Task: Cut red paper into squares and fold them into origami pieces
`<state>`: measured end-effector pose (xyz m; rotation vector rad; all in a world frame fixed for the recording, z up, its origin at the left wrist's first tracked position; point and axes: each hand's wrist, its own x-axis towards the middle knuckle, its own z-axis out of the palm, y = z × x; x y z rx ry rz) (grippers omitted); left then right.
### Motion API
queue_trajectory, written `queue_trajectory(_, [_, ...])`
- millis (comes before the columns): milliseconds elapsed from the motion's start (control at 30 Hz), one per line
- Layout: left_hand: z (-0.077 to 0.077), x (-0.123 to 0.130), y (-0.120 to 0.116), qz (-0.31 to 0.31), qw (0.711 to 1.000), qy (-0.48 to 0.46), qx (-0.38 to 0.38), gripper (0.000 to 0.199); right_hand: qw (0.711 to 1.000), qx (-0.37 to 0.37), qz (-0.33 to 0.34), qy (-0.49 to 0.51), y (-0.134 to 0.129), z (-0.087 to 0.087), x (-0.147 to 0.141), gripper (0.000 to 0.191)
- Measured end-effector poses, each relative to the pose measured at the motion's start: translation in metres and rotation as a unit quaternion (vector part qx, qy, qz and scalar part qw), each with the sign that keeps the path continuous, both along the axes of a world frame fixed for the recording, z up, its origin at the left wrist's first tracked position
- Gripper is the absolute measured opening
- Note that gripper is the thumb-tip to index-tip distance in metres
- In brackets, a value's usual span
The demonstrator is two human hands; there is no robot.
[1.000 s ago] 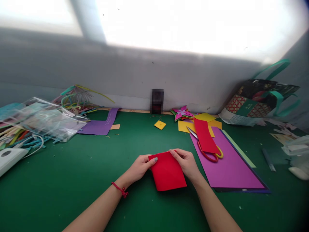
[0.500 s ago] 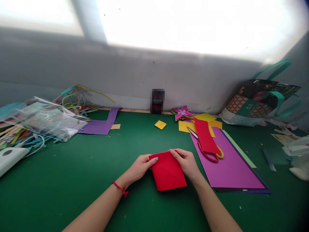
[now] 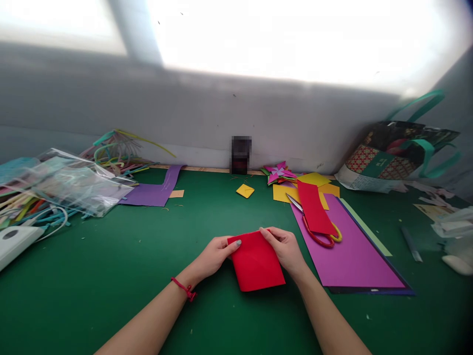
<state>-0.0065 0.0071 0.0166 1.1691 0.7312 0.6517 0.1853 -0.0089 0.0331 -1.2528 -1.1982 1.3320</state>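
A red sheet of paper (image 3: 257, 266), roughly square with a faint diagonal crease, is held just over the green tabletop. My left hand (image 3: 216, 255) pinches its upper left corner, thumb on top. At the upper right edge, my right hand (image 3: 284, 246) grips the same sheet between thumb and fingers. Both hands' other fingers are partly hidden. To the right, scissors (image 3: 318, 239) with red and yellow handles lie partly under a red paper strip (image 3: 314, 207). Beyond the hands sits a small folded yellow paper (image 3: 245, 191).
Purple sheets (image 3: 354, 251) lie at right, with yellow paper (image 3: 280, 193) and folded paper stars (image 3: 280, 172) behind. A patterned bag (image 3: 384, 158) stands back right. At left are a clear plastic bag (image 3: 92, 182), purple paper (image 3: 150, 194) and a white device (image 3: 18, 242).
Almost nothing differs. Both hands keep their hold on the red paper, and its lower right corner has shifted very slightly.
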Motion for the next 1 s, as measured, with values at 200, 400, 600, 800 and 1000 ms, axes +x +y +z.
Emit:
queue_trajectory(200, [0.0044, 0.0005, -0.0002, 0.014, 1.0, 0.004, 0.002, 0.041, 1.0, 0.005, -0.017, -0.024, 0.0015, -0.0042, 0.0009, 0.034])
queue_trajectory(400, [0.005, 0.0008, -0.0008, 0.015, 1.0, 0.001, 0.004, 0.038, 0.999, 0.005, -0.013, -0.037, 0.0017, -0.0043, 0.0025, 0.035])
queue_trajectory(600, [0.0048, 0.0004, -0.0004, 0.015, 1.0, -0.004, -0.003, 0.035, 1.0, 0.007, -0.007, -0.014, 0.0012, -0.0062, 0.0028, 0.031])
queue_trajectory(800, [0.0038, 0.0003, -0.0006, 0.013, 1.0, -0.018, -0.01, 0.033, 1.0, 0.0, 0.017, 0.0, 0.0011, -0.0046, 0.003, 0.028])
queue_trajectory(1000, [0.0026, 0.0003, 0.0003, 0.008, 1.0, -0.021, -0.009, 0.035, 1.0, -0.004, 0.021, 0.013, 0.002, -0.003, 0.0026, 0.026])
